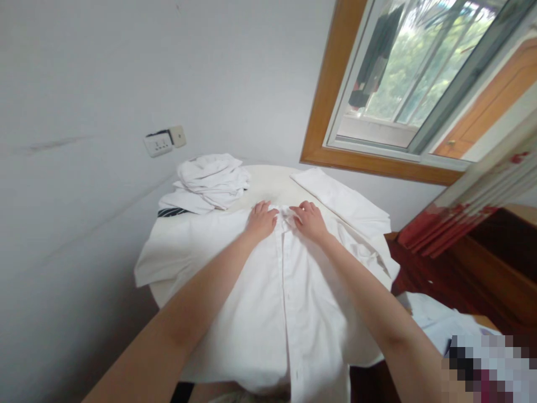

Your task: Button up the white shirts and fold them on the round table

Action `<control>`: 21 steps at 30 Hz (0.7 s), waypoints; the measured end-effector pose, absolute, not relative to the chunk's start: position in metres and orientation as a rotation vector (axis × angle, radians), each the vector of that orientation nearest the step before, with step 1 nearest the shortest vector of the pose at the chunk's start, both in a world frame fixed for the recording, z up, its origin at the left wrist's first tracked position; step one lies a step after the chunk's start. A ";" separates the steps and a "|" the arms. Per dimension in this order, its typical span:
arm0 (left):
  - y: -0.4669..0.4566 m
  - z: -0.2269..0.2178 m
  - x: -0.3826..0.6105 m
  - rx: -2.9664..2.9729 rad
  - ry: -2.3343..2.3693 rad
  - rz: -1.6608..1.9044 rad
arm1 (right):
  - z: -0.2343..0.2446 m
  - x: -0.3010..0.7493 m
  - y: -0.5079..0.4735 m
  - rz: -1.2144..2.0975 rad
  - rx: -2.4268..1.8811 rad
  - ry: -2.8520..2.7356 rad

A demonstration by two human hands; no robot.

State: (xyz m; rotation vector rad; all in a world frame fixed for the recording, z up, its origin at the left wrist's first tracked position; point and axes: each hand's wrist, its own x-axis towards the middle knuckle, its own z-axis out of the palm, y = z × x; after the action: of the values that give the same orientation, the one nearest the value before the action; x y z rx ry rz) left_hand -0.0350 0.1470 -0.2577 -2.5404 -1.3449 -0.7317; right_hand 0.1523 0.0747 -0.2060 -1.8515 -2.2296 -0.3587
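Observation:
A white button-up shirt (247,302) lies spread front side up, its collar at the far end and its hem hanging over the near edge of the round table (268,182). Both arms reach across it to the collar. My left hand (263,220) is on the collar's left side, fingers bent and thumb against the cloth. On the other side, my right hand (309,221) pinches the collar edge between thumb and fingers. The button placket runs from between the hands toward me. My fingertips partly cover the collar.
A pile of crumpled white clothes (212,182) sits at the table's back left. At the back right lies a folded white garment (344,201). A wall with a socket (158,144) and a wood-framed window (314,129) stands behind. More light-coloured cloth (436,319) is at the lower right.

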 end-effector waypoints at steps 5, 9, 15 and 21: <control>0.145 -0.260 -0.035 -2.549 -1.352 -0.769 | -0.196 0.142 0.097 -0.247 -1.902 -2.541; 0.143 -0.259 -0.034 -2.559 -1.350 -0.776 | -0.195 0.145 0.103 -0.240 -1.867 -2.539; 0.143 -0.259 -0.034 -2.566 -1.388 -0.800 | -0.218 0.137 0.098 -0.379 -1.883 -2.152; 0.143 -0.257 -0.036 -2.568 -1.380 -0.778 | -0.238 0.132 0.097 -0.380 -1.827 -2.041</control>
State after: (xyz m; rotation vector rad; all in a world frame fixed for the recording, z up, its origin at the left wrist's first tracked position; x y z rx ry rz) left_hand -0.0358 0.1432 -0.2572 -2.5685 -1.3800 -0.7785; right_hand 0.1318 0.0974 -0.2380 -1.8271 -2.0411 -0.3804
